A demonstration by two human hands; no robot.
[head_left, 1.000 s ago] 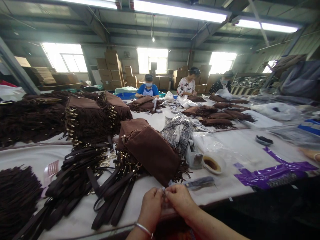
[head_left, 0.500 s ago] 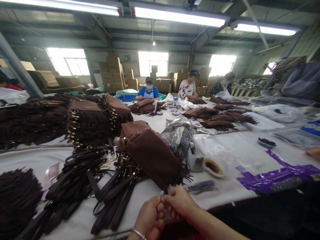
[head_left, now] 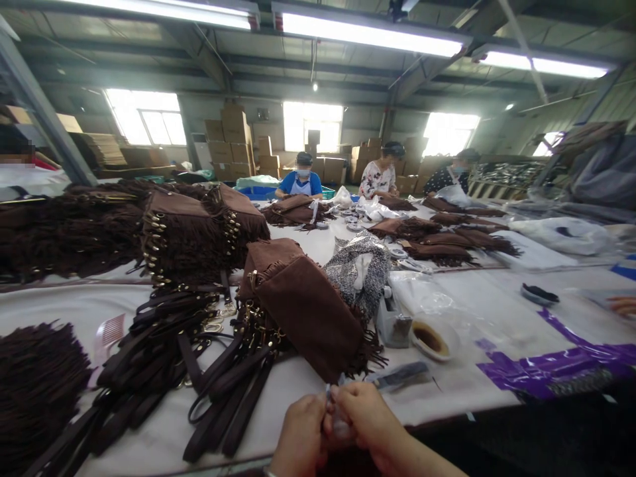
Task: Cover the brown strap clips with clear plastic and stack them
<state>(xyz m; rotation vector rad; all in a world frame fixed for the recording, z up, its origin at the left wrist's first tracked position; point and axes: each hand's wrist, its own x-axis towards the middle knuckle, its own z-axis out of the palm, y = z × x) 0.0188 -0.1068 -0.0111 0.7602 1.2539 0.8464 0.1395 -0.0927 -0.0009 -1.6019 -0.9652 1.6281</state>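
My left hand point(head_left: 301, 432) and my right hand point(head_left: 368, 416) meet at the near edge of the table, fingers closed and thumbs almost touching. A small pale bit point(head_left: 328, 393) shows between the fingertips; what it is I cannot make out. Just beyond them a brown fringed bag point(head_left: 308, 311) lies tilted on its side, its lower corner close to my fingers. Left of it are dark brown straps point(head_left: 238, 397) with gold clasps. A blurred grey-blue strip point(head_left: 403, 375) lies to the right of my right hand.
A tape dispenser point(head_left: 394, 323) and a tape roll point(head_left: 431, 340) stand right of the bag. Purple plastic point(head_left: 541, 368) lies farther right. A pink comb point(head_left: 109, 331) and fringe pile point(head_left: 37, 384) are at left. More bags point(head_left: 183, 232) and several co-workers point(head_left: 301, 180) are beyond.
My left hand has turned over from palm up to its back showing, fingers drawn in against the right hand. The whole view has shifted slightly. At the far right, another person's hand shows more.
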